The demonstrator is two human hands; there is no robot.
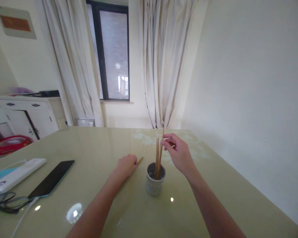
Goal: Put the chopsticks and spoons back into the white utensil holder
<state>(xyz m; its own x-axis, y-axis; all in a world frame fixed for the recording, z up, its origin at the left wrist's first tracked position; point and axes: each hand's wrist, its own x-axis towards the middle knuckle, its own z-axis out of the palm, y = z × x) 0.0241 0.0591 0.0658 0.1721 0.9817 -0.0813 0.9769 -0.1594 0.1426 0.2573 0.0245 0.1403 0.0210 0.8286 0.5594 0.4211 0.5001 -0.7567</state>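
Note:
A small grey cup [154,187] stands upright on the glossy table, with several wooden chopsticks [157,158] leaning up out of it. My right hand [178,150] is above the cup's right side, thumb and fingers pinching the top part of one chopstick [163,134]. That stick's lower end lies among the others, so I cannot tell whether it is inside the cup. Left of the cup, my left hand [126,166] rests low at the table, its fingers closed around another chopstick [140,161] whose tip pokes out toward the cup. The rest of that stick is hidden by the hand.
On the table's left lie a black phone [53,177] with a white cable, a white power bank [20,174] and dark-framed glasses [11,202]. A white wall [258,99] runs along the right. Curtains [164,66] and a window are behind the table [94,145].

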